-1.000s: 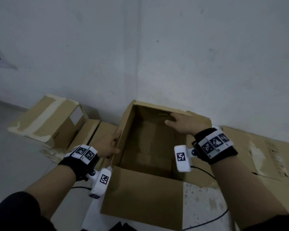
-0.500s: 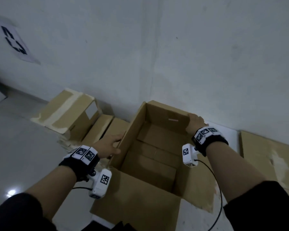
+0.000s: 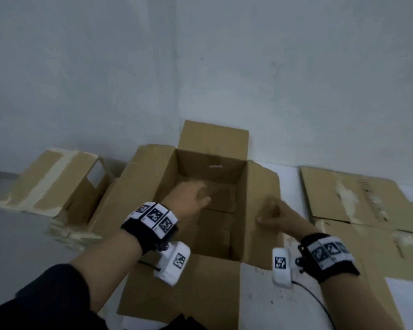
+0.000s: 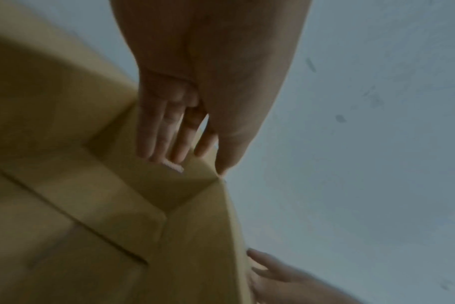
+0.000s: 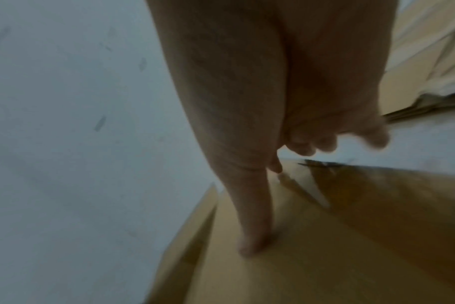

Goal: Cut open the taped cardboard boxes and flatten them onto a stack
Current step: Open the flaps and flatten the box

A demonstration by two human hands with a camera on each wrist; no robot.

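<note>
An open brown cardboard box [image 3: 188, 301] stands on the floor against the wall, all its flaps spread and its far flap upright. My left hand [image 3: 196, 198] reaches down inside it with straight fingers [image 4: 153, 139], near the far wall; whether they touch it is unclear. My right hand [image 3: 272, 215] grips the box's right flap [image 3: 262, 186] at its edge. In the right wrist view the thumb [image 5: 249, 236] lies along the flap's [image 5: 325, 246] inner face and the fingers curl over the edge.
A taped, closed box [image 3: 53, 184] lies tilted on the floor at the left. Flattened cardboard sheets [image 3: 358, 198] are piled at the right. A grey wall [image 3: 200, 67] rises right behind the open box. A cable trails from my right wrist.
My left hand left the left flap and went down inside the box. My right hand came from the far rim to the right flap. The far flap now stands up.
</note>
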